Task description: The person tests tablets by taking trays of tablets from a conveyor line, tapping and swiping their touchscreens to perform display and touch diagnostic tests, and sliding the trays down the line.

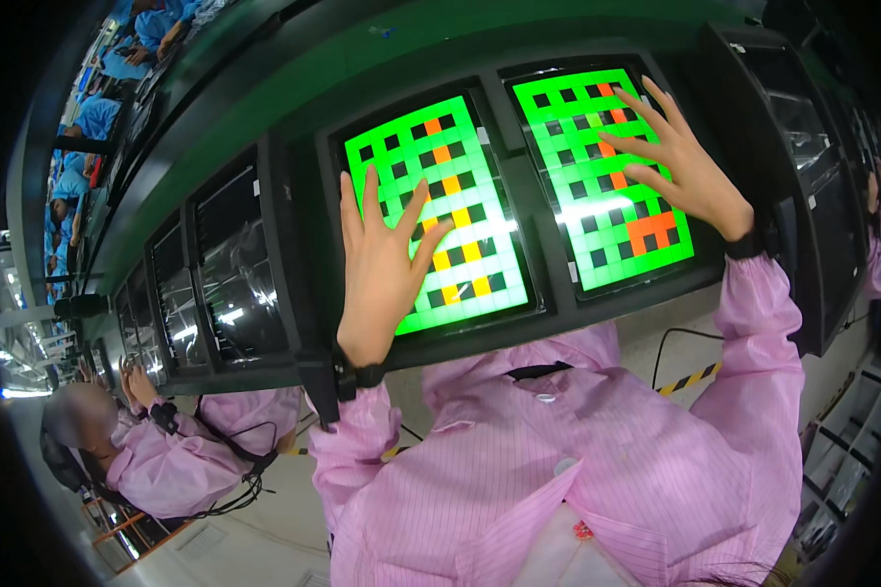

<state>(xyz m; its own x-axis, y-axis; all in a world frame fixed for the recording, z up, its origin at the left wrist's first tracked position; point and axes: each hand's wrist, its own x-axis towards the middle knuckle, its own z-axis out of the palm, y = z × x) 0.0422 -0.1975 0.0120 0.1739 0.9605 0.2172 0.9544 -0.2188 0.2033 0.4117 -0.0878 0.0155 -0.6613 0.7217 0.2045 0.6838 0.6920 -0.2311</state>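
Head view: two lit screens point(431, 225), left hand point(382, 269), right hand point(680, 166) spread flat.

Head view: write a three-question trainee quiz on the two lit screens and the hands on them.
1. True or false: the left hand lies with spread fingers on the left lit screen.
2. Which colours of squares besides green and black show on the right lit screen, where the right hand rests?
A. orange and red
B. blue and white
C. purple and grey
3. Fill in: the dark screens to the left of the lit pair show no ____.

Key
1. True.
2. A.
3. Grid; they are dark and only reflect room light.
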